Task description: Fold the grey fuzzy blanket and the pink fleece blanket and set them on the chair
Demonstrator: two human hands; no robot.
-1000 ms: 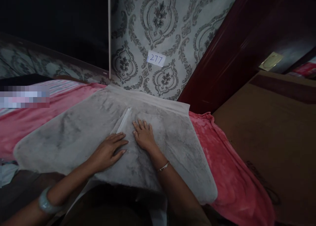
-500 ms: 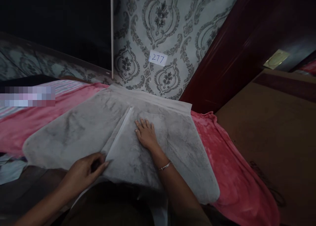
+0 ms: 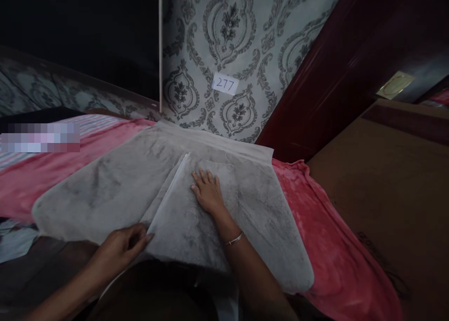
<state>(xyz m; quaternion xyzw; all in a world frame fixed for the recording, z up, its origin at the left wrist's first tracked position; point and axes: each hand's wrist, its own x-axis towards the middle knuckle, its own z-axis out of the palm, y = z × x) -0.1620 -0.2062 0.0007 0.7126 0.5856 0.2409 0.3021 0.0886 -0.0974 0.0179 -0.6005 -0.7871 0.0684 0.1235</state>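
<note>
A grey plush cloth [image 3: 98, 185] lies spread out, with a pale band [image 3: 217, 142] along its far edge. Over its middle is a folded flap [image 3: 182, 223] of the same grey material, edged on the left by a straight white strip [image 3: 168, 190]. At the near end of that strip, my left hand [image 3: 124, 244] has thumb and forefinger closed on the flap's edge. My right hand [image 3: 208, 192] rests flat on the flap, fingers spread, a thin bracelet on its wrist. Under the grey cloth shows a pink-red plush cloth [image 3: 336, 255].
Patterned wallpaper [image 3: 229, 26] with a paper label [image 3: 225, 83] reading 277 rises behind. A dark screen [image 3: 80, 36] hangs at the upper left. To the right are a dark red glossy post [image 3: 315, 64] and a brown panel [image 3: 396, 171]. Striped cloth [image 3: 98, 121] lies at the left.
My left hand has moved slightly down, toward me, along the flap's edge. My right hand stays flat in the same place.
</note>
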